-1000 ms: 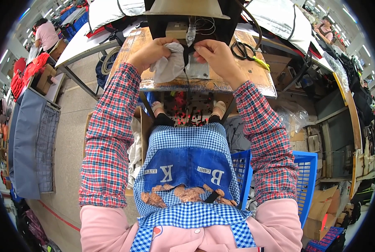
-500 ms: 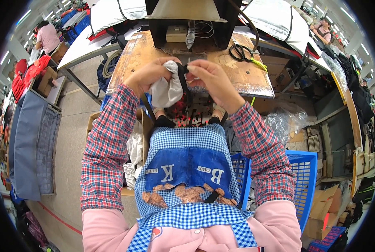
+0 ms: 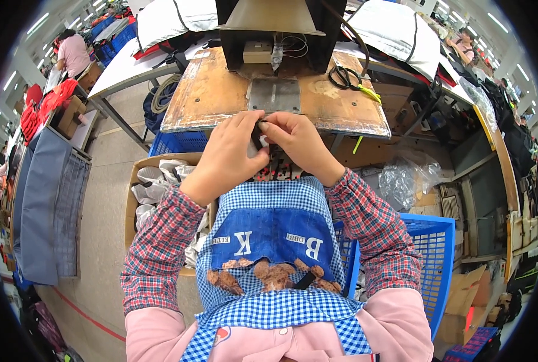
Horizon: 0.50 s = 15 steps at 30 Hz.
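Note:
Just in front of the wooden worktable's [image 3: 221, 99] near edge, my two hands meet over my lap. My left hand [image 3: 230, 155] is closed, its fingers pinching a black strap [image 3: 257, 134]. Opposite it, my right hand [image 3: 298, 140] pinches the upper end of the same strap between thumb and fingertips. A small white patch shows between the hands; what it belongs to is hidden. On the table behind stands a black machine housing [image 3: 329, 24] above a metal plate [image 3: 274, 95].
Black-handled scissors [image 3: 345, 77] lie at the table's right side. A cardboard box [image 3: 130, 208] of whitish cloth pieces stands left of my lap, a blue plastic basket [image 3: 441, 265] to the right. Clear plastic wrap [image 3: 401, 181] lies beyond the basket. Other people sit farther off.
Both hands have come down and closer to me, off the table's edge. The whitish cloth that hung from my left hand is now out of sight, and my hands are closer together.

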Each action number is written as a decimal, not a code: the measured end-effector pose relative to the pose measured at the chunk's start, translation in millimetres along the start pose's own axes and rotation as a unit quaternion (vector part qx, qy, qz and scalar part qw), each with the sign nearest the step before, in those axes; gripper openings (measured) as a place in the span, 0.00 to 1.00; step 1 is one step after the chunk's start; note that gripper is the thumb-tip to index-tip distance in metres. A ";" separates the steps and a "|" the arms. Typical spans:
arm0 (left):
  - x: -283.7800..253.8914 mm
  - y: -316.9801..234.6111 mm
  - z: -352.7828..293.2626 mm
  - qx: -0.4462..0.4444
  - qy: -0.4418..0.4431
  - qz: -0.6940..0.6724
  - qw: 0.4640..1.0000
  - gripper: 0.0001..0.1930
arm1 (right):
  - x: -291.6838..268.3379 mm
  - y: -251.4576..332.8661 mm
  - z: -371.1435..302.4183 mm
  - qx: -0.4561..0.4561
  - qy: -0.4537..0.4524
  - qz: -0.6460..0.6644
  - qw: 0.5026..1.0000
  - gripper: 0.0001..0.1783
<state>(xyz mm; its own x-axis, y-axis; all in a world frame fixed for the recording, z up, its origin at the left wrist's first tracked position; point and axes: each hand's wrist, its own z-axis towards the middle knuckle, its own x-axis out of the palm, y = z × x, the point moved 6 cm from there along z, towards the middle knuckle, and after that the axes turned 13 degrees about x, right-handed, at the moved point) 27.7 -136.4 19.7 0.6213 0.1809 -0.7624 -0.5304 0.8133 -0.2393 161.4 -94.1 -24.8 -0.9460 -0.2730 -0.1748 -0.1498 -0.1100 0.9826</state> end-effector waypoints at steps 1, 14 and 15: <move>0.5 -0.4 -1.8 0.006 -0.016 0.024 1.000 0.24 | 2.0 4.8 -3.5 -0.001 0.002 -0.001 1.000 0.12; 1.7 31.6 0.4 -0.017 0.157 -0.283 0.946 0.10 | -10.4 10.4 -3.6 0.036 0.156 -0.071 0.985 0.12; 6.5 30.6 0.2 -0.029 0.181 -0.323 0.929 0.10 | -11.1 10.4 -2.1 0.055 0.176 -0.050 0.982 0.13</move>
<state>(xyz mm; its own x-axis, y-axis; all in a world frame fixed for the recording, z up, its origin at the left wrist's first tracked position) 15.6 -110.2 7.6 0.5921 -0.5399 -0.5983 -0.1519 0.6543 -0.7408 171.0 -94.2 -12.8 -0.7704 -0.5812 -0.2622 -0.2846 -0.0544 0.9571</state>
